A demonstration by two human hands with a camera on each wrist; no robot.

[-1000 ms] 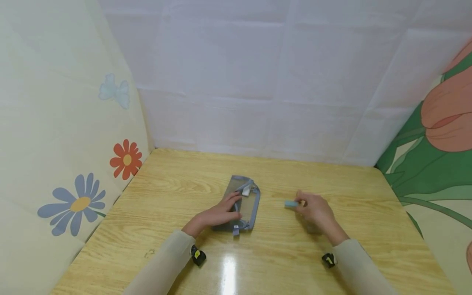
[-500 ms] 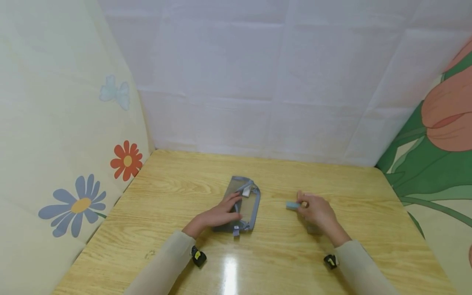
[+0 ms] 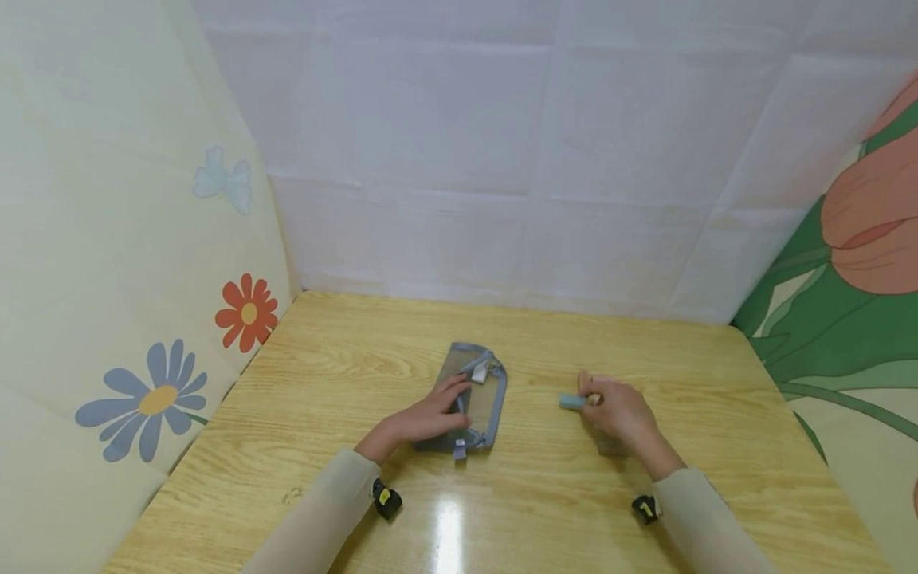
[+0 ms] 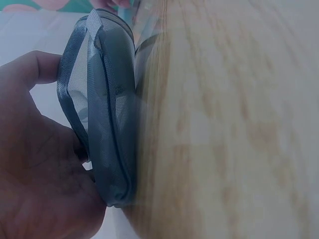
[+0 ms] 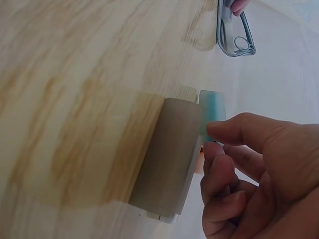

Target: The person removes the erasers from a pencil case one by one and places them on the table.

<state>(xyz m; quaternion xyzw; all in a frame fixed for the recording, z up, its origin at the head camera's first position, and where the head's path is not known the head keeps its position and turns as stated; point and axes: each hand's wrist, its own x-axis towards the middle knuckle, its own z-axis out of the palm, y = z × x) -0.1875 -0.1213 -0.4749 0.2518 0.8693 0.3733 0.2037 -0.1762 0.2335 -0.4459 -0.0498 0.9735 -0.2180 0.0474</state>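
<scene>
A grey-blue mesh zip pouch (image 3: 496, 406) lies on the table with its zipped side undone. My left hand (image 3: 423, 414) rests on it, fingers spread over the mesh and touching its edge; in the left wrist view the pouch (image 4: 112, 114) stands beside that hand, its far fingers hidden. A small white piece (image 3: 479, 372) shows at the pouch's far end. To the right, my right hand (image 3: 620, 410) pinches a small light-blue block-shaped piece (image 5: 213, 107) between thumb and fingertips. A grey-brown block (image 5: 167, 154) sits on the table beside that hand, with an orange piece (image 5: 200, 163) partly hidden behind the fingers.
The wood-grain table (image 3: 358, 343) meets a white sheet (image 3: 430, 159) at the back. Flower-printed cloths hang on the left (image 3: 107, 279) and on the right. A black wrist camera (image 3: 387, 501) sits at each sleeve cuff.
The light-blue piece has shifted very slightly to the right and nearer in my right hand. My left hand and the pouch stay in place.
</scene>
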